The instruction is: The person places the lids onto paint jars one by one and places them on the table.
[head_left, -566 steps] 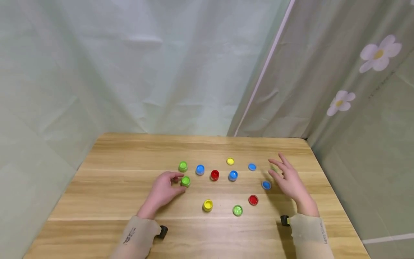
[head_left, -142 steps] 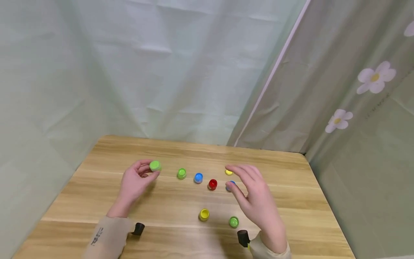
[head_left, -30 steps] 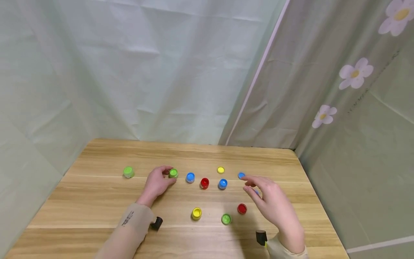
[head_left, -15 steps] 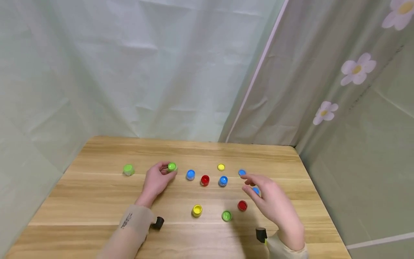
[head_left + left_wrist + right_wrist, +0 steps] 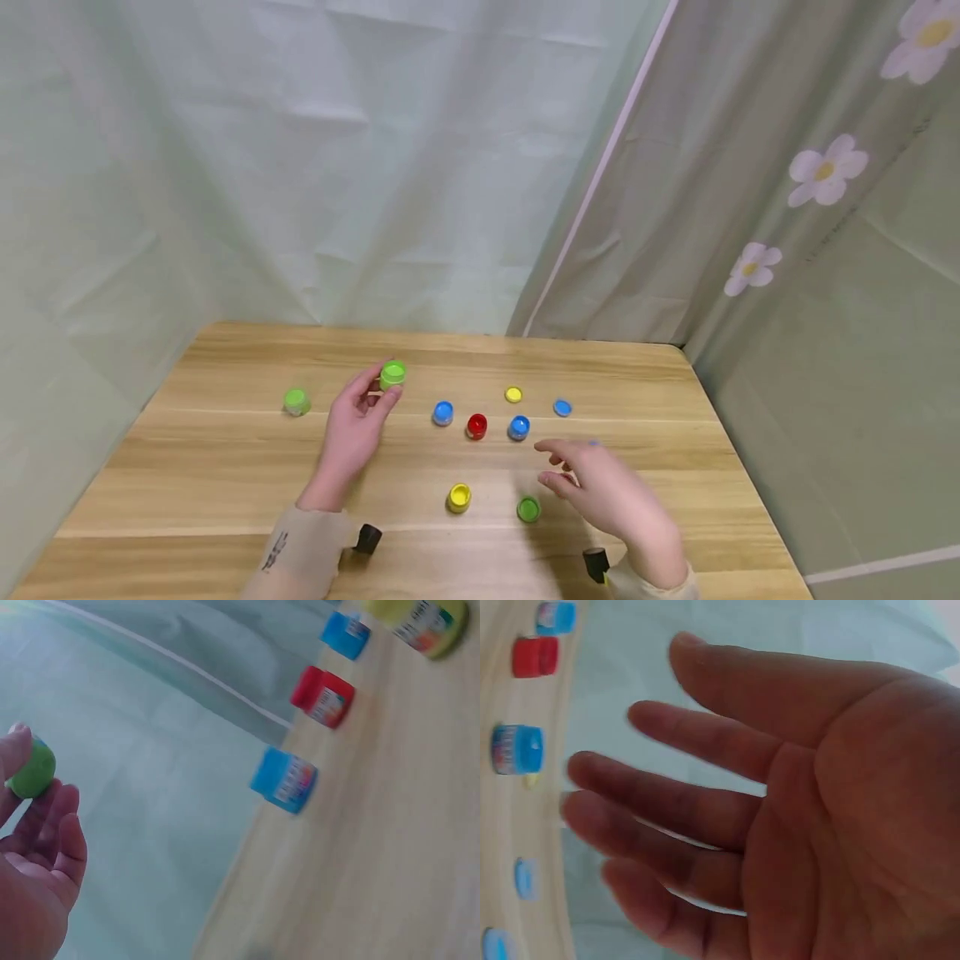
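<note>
In the head view my left hand (image 5: 356,425) pinches a small green paint jar (image 5: 392,375) between thumb and fingers, lifted above the wooden table. The left wrist view shows that green jar (image 5: 34,772) partly covered by the thumb. My right hand (image 5: 611,492) hovers over the right side of the table with relaxed fingers and nothing in them; its bare palm (image 5: 840,817) fills the right wrist view. Just left of it lies a green lid (image 5: 528,509). Further away stands a blue jar (image 5: 519,427). The right hand hides most of another blue lid (image 5: 593,443).
Another green jar (image 5: 297,402) stands alone at the left. Across the middle are a second blue jar (image 5: 443,413), a red jar (image 5: 476,427) and a yellow jar (image 5: 459,497). A yellow lid (image 5: 513,394) and a blue lid (image 5: 562,407) lie behind. A curtain hangs behind the table (image 5: 247,467).
My left hand has gripped the green jar and raised it off the table. The right hand has shifted slightly left and nearer the body, now covering the red lid seen before.
</note>
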Demonstrator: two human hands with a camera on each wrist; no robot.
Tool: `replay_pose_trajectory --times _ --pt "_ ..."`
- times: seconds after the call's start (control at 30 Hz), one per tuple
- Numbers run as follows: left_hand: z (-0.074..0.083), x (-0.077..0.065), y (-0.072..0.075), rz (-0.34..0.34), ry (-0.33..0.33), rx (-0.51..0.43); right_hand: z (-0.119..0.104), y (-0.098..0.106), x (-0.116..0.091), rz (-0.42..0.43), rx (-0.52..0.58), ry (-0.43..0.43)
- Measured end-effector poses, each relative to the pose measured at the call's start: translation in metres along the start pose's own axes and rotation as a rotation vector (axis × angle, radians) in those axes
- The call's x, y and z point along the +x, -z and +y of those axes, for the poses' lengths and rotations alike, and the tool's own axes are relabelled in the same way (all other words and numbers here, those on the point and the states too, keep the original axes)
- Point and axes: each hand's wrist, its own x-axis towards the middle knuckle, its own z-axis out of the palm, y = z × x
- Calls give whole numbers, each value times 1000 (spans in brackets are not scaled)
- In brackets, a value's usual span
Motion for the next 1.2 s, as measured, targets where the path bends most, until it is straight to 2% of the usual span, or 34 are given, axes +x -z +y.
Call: replay_pose_trajectory --times 0.17,0.27,0.4,0.5,0.63,0.87,1.0,1.2 --pt "16 -2 1 55 22 -80 7 -11 -1 -102 17 -3" --pt "21 -5 4 53 52 -112 9 -19 0 -115 21 18" --pt "24 -9 7 12 60 -162 4 -32 5 -121 -1 21" --pt "26 -11 6 -18 33 -230 0 -40 8 -131 -43 24" --pt "28 -13 0 -73 21 -351 -3 -47 11 -133 -78 16" --pt "34 -17 -13 -167 55 -516 0 -56 15 -164 -102 -32" --pt "37 -20 -17 -183 64 -554 1 -59 17 -172 -102 -61" --pt "42 -23 -20 -168 72 -611 0 -61 18 -159 -116 -72"
